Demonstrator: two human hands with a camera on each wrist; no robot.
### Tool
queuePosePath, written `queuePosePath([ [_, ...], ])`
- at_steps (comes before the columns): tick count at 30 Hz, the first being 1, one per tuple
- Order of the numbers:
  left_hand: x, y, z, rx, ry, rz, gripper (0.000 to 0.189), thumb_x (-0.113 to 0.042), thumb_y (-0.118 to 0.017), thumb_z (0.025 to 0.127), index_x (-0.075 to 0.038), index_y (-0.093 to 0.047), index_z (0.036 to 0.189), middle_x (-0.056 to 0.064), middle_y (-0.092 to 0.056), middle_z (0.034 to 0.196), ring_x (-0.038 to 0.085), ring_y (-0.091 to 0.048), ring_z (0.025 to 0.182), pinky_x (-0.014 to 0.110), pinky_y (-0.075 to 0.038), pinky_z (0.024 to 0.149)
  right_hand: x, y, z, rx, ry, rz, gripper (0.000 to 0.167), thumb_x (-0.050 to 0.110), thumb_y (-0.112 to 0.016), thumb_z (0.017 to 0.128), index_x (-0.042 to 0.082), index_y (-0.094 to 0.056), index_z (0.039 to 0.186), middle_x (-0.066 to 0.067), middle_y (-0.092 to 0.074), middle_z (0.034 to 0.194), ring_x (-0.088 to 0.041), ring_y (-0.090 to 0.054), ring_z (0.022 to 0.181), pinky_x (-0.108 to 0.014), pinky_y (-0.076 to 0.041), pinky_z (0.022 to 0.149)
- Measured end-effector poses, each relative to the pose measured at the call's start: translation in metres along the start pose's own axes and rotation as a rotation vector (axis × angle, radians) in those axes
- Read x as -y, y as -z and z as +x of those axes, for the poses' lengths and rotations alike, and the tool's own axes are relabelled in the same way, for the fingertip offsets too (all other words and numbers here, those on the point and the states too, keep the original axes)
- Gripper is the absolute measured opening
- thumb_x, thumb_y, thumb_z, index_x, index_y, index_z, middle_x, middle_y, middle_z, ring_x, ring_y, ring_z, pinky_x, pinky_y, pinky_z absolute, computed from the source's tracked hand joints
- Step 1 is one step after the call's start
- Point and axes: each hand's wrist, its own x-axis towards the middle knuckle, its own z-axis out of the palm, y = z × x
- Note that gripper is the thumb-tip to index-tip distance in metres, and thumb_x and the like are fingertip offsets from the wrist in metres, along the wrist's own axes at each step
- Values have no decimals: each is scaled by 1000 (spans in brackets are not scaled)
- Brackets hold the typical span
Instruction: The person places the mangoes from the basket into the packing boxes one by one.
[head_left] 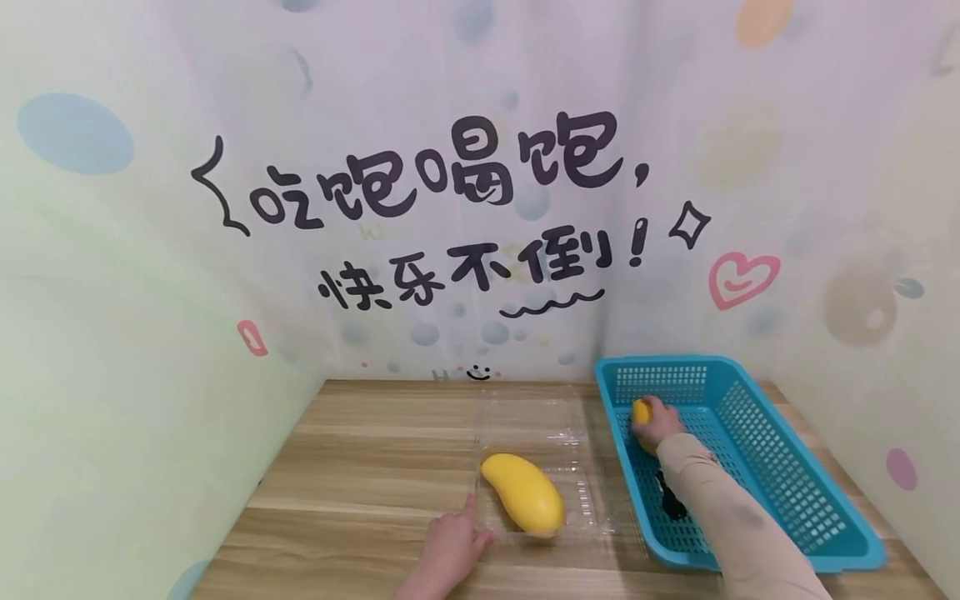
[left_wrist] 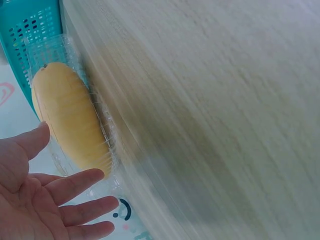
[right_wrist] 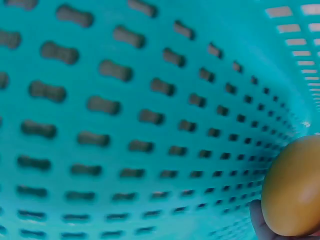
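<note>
A yellow mango [head_left: 525, 493] lies in the base of a clear plastic clamshell box [head_left: 600, 521], whose lid is folded back toward the wall. My left hand [head_left: 450, 546] is at the box's left side, fingers spread and index fingertip right at its edge. In the left wrist view the left hand [left_wrist: 47, 200] shows its palm, with nothing in it. Inside the blue basket [head_left: 651, 533], my right hand [head_left: 660, 423] grips a second yellow mango [head_left: 641, 412], partly hidden by the hand. The right wrist view shows this mango [right_wrist: 295, 187] with a fingertip [right_wrist: 257, 217] against its lower side.
A black item [head_left: 672, 500] lies in the basket, partly covered by the right sleeve [head_left: 738, 517]. The basket's high perforated walls surround the right hand. A printed curtain [head_left: 465, 67] stands behind the wooden table [head_left: 360, 450].
</note>
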Motion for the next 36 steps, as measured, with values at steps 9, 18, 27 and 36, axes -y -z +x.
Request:
queuePosePath([
  [9, 0, 1, 3, -18, 5, 4, 65, -38, -66, 79, 8, -51, 123, 17, -68, 80, 34, -63, 75, 48, -48, 75, 37, 21, -7, -8, 93, 117, 67, 18, -57, 83, 0, -26, 140, -30, -33, 127, -39, -38, 102, -51, -43, 79],
  [18, 1, 2, 5, -39, 0, 4, 65, -37, -66, 79, 9, -51, 123, 19, -68, 80, 35, -63, 74, 49, -48, 76, 82, 32, -37, -40, 171, 202, 64, 19, -57, 85, 1, -27, 139, -24, -36, 130, -36, -40, 102, -49, -43, 81],
  [27, 1, 2, 7, -27, 8, 17, 66, -38, -66, 79, 9, -51, 123, 19, -68, 81, 35, -63, 76, 47, -48, 75, 113, 13, -62, 25, 259, 213, 70, 16, -61, 81, 1, -26, 140, -23, -39, 126, -31, -46, 95, -41, -47, 74],
  [36, 4, -2, 0, 19, 7, -16, 64, -35, -66, 80, 10, -50, 122, 8, -63, 63, 31, -64, 71, 50, -50, 72, 125, -15, -86, 206, 212, 109, 73, 10, -68, 72, 0, -34, 136, -15, -50, 107, -24, -48, 84, -38, -46, 70],
])
